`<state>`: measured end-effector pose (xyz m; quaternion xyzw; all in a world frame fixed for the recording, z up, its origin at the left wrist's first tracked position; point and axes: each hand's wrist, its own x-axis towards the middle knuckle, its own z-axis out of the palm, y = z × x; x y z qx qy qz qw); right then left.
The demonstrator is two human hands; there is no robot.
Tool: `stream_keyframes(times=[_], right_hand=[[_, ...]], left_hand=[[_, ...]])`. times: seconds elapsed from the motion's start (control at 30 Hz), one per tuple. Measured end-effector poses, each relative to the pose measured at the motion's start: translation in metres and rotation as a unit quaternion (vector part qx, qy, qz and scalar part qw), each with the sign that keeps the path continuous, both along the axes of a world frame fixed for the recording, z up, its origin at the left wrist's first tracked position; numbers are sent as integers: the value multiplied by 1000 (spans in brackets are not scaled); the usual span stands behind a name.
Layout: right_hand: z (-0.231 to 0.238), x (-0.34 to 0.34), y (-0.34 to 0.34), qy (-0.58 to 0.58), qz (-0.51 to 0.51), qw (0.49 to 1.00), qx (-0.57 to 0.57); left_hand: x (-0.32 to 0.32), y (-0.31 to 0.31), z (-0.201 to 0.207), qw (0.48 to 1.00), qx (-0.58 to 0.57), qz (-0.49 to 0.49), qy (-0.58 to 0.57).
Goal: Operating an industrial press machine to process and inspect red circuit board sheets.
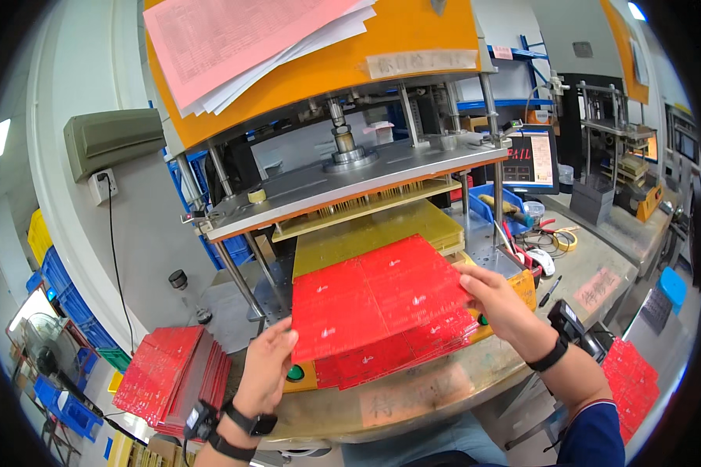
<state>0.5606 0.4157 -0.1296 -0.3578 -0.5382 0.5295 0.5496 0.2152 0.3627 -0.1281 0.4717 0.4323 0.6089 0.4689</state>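
Left hand (pixel 266 364) closes its grip on the lower-left edge of a flat red rectangular circuit panel (pixel 382 300); right hand (pixel 497 297) pinches the right edge at 3 o'clock. The panel sits atop a stack of like red panels (pixel 366 366) on the press fixture's yellow plate (pixel 366 233). A second red stack (pixel 171 377) lies at 8 o'clock beside the tabletop (pixel 600 268).

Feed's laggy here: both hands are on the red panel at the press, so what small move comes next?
Probably slide the red panel forward onto the yellow fixture plate. The left hand and right hand grip its opposite edges, and it hangs over the stack of red panels, short of the plate.
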Motion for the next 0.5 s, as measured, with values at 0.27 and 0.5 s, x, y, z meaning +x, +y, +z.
stream_keyframes(times=[0.27,0.5], right_hand=[[5,2,115,-140,-63,985,80],[0,14,210,-324,-124,926,146]], left_hand=[[-19,122,13,991,12,10,135],[-28,211,16,968,35,11,247]])
